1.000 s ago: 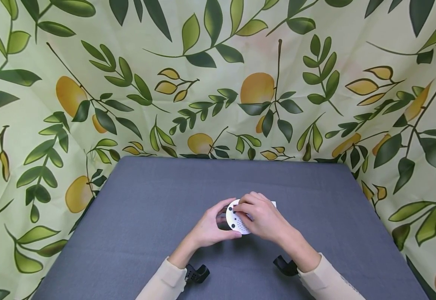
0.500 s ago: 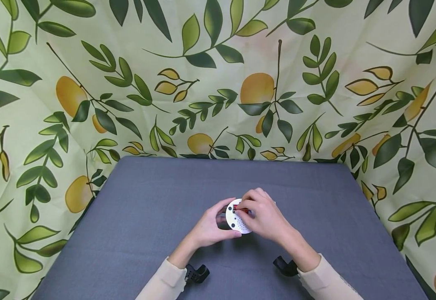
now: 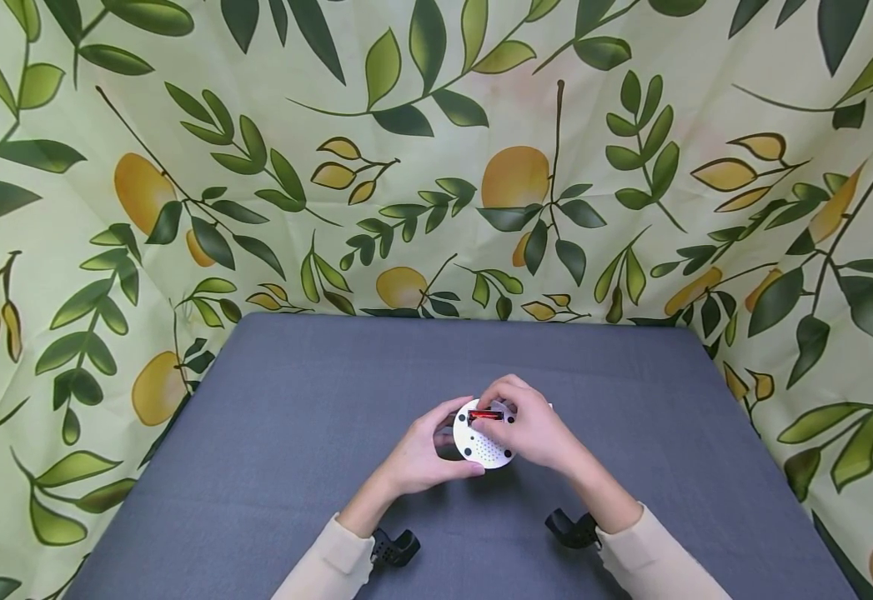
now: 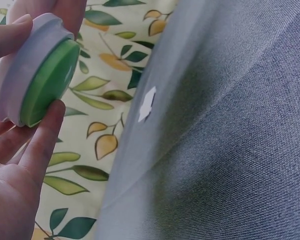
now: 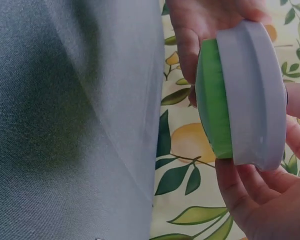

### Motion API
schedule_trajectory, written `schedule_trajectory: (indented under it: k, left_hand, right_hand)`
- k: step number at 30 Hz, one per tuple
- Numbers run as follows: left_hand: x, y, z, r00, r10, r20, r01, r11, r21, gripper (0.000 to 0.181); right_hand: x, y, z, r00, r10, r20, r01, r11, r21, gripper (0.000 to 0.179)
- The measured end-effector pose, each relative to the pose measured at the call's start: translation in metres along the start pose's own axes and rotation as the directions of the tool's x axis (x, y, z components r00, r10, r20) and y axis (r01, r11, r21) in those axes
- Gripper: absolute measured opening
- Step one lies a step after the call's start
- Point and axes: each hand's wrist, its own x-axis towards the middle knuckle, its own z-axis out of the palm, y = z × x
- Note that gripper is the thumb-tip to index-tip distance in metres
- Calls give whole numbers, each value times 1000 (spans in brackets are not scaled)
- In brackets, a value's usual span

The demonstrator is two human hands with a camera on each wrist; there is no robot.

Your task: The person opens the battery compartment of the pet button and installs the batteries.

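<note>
Fingers and thumb of the left hand (image 3: 410, 458) are clamped on opposite edges of a round white device (image 3: 485, 451). Thumb and forefinger of the right hand (image 3: 524, 425) stand at either side of a recess in its back; whether they pinch the red item (image 3: 485, 415) lying there cannot be told. The item appears to be a battery, though the view is small; any print on it is unreadable at this size.

The device is held above the table (image 3: 316, 392), white back tilted up toward the head camera. The back carries dark round feet and a patch of small perforations. The wrist views show a green dome (image 4: 52, 82) on the underside.

A small white piece (image 4: 147, 104) lies on the grey table covering. Black wrist mounts (image 3: 397, 547) and cream sleeves (image 3: 331, 560) are noted. Behind hangs a cloth (image 3: 436, 175) printed with leaves and orange fruit.
</note>
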Motion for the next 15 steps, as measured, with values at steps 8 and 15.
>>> schedule_trajectory:
  k: [8,15]
  left_hand:
    - [1,0,0,1000,-2,0,2,1000,-9,84]
    - [1,1,1,1000,-6,-3,6,1000,-6,83]
  right_hand:
    - [-1,2,1,1000,14,14,-15,994,110,9]
    - [-3,0,7,999,54,-5,-53,990,133,9]
